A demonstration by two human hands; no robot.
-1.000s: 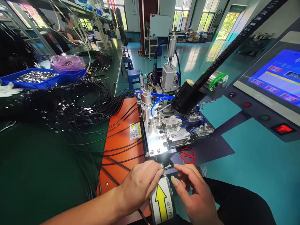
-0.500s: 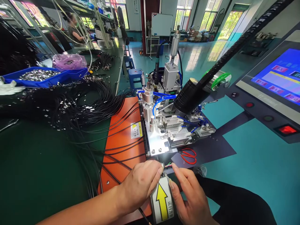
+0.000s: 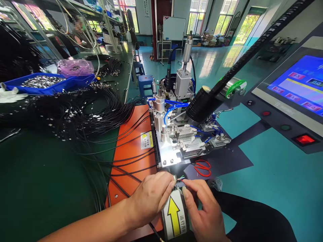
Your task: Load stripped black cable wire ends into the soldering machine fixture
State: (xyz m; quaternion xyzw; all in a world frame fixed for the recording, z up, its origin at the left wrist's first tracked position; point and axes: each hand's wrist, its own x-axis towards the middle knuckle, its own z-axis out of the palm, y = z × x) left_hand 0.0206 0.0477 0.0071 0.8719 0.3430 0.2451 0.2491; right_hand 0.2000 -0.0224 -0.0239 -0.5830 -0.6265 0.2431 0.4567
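Note:
My left hand (image 3: 157, 191) is closed, thumb and forefinger pinching a black cable near its stripped end. Thin coloured wires (image 3: 179, 179) poke out beyond the fingertips, with green strands fanning upward. My right hand (image 3: 204, 208) is bent, and its forefinger and thumb tips come close together at the wire ends, where a reddish wire meets them. Just under both hands lies a metal block with a yellow arrow label (image 3: 174, 215). Its small fittings are partly hidden by the fingers. A black cable with a brass-coloured tip (image 3: 158, 235) runs out below my left wrist.
Ahead stands a machine with metal cylinders and blue tubes (image 3: 186, 134). Red-handled scissors (image 3: 202, 168) lie beside it. Black cables cross the orange plate (image 3: 133, 134) from a large bundle (image 3: 96, 104). A touch screen (image 3: 297, 80) is at right. A person sits far left.
My right thumb and forefinger have drawn closer together and moved slightly left and down at the wires. My left hand stays put. The view has shifted slightly.

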